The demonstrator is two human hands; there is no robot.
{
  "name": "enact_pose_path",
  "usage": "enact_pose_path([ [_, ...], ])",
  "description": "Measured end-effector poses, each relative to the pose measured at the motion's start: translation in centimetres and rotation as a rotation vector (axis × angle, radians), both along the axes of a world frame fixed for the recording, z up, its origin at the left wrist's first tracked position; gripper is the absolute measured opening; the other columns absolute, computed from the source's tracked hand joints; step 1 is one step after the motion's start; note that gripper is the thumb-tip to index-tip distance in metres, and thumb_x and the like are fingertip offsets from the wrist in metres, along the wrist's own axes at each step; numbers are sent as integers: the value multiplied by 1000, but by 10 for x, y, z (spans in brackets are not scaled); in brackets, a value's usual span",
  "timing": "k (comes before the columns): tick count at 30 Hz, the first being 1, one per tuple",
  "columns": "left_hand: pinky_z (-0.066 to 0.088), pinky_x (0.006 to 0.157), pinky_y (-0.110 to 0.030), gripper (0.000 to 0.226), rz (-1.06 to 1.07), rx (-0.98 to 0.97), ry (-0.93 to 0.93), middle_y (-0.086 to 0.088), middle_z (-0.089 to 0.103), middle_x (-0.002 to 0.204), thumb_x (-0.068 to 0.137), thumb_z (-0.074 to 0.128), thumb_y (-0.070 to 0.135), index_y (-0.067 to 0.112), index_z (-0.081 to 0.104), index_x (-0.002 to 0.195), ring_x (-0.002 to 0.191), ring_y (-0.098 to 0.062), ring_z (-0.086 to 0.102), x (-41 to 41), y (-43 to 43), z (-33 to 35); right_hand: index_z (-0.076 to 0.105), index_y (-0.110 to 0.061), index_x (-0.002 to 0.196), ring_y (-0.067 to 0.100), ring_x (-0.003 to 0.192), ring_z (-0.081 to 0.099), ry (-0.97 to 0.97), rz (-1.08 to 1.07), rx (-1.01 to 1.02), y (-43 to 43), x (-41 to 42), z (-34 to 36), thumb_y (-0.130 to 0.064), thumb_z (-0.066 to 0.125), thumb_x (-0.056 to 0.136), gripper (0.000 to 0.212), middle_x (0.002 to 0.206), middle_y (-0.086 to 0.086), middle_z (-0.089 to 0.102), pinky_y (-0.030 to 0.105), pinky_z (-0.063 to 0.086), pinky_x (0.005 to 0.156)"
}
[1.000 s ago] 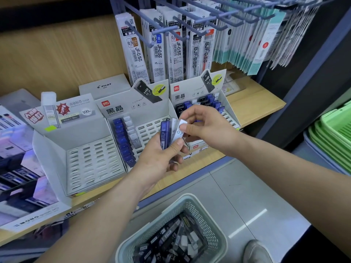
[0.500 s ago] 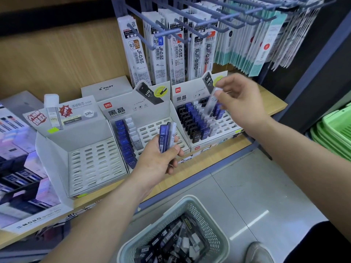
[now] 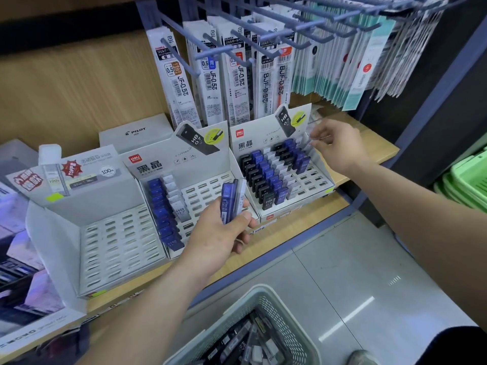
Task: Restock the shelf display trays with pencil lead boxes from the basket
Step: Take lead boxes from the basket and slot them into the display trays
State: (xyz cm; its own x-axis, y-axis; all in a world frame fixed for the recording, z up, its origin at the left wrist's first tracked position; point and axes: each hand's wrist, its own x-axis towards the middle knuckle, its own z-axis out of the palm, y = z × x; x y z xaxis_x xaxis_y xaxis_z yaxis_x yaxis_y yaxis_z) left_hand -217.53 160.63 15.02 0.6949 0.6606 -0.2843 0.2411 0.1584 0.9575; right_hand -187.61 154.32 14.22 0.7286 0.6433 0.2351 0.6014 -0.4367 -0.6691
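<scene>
Three white display trays stand on the wooden shelf. The left tray [image 3: 118, 233] has bare slots. In the middle tray [image 3: 208, 191] stand a blue and a white column of lead boxes. Black, blue and white rows fill much of the right tray [image 3: 313, 180]. My left hand [image 3: 218, 238] grips a small stack of lead boxes [image 3: 232, 201], blue and clear, in front of the middle tray. At the right tray's back right corner my right hand [image 3: 337, 146] pinches a clear lead box [image 3: 320, 140]. The grey basket [image 3: 266, 304] below holds several more boxes [image 3: 247, 343].
Refill packs [image 3: 237, 75] hang from blue hooks just above the trays. A grey Pilot box [image 3: 134, 133] sits behind the trays, with other stationery displays [image 3: 15, 233] at the left. Green baskets [image 3: 466, 180] are stacked at the right. A shoe [image 3: 363, 358] is beside the basket.
My right hand took a clear box from the stack in my left hand and carried it right and back to the right tray's far corner. My left hand stayed put.
</scene>
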Motion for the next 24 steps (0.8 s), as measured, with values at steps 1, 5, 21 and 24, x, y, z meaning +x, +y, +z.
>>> enact_pose_path([
  [1,46,50,-26,15,2,3,4,5,69,71,101,55,7,13,58,114,57,-11,56,0,1,-1,65,-22,94,-4,73,55,14,-6,15,1,1,-2,-10,69,92,12,93,-5,66,17,41,74],
  [5,46,51,-26,16,13,-2,9,5,69,73,101,55,9,14,59,115,57,-11,56,-2,3,-3,68,-22,92,12,84,64,45,30,34,1,5,-3,-8,71,89,14,95,-2,71,26,49,84],
  [21,47,50,-24,16,11,-1,15,0,69,78,100,56,9,14,59,115,58,-11,57,-4,4,-5,75,-17,102,18,90,64,-176,114,-94,11,8,-7,-9,68,92,14,104,0,71,32,50,89],
  [24,47,49,-24,16,18,-10,14,0,69,76,100,56,7,14,59,115,56,-12,56,-3,4,-6,76,-15,105,15,88,59,-240,141,-107,14,7,-9,-11,66,93,16,107,2,71,26,44,86],
])
